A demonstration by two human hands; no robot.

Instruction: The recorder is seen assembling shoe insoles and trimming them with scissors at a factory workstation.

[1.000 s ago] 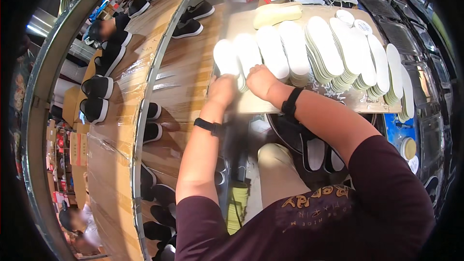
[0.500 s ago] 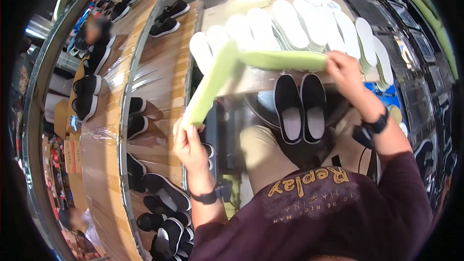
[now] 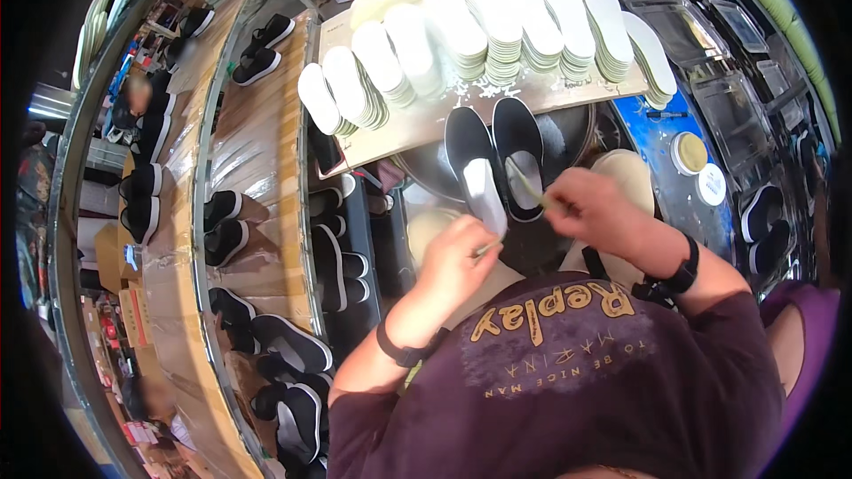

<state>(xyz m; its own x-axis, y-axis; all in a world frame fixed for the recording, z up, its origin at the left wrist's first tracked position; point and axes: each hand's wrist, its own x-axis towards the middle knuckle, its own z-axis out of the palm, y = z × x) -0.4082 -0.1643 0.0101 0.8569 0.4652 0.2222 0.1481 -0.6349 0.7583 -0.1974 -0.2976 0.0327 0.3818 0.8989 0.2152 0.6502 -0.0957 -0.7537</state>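
Observation:
Two black slip-on shoes with white sole edges stand side by side before me, toes pointing away: the left shoe (image 3: pixel 467 137) and the right shoe (image 3: pixel 517 122). My left hand (image 3: pixel 457 257) is closed on the heel end of a white-topped insole (image 3: pixel 482 188), whose front reaches into the left shoe's opening. My right hand (image 3: pixel 581 204) pinches the heel end of a second insole (image 3: pixel 525 182), seen nearly edge-on with a greenish face. Its tip is at the right shoe's opening; how deep either goes in is hidden.
Beyond the shoes, a board (image 3: pixel 390 146) bears several stacks of white insoles (image 3: pixel 497 13). At left, a rack (image 3: pixel 253 155) carries black shoes. On a blue surface (image 3: pixel 652 133) at right sit a round tin (image 3: pixel 689 153) and a pen (image 3: pixel 667 113).
Both hands have come down and closer together, bringing the two insoles from above the board to the shoe openings. The view has shifted too.

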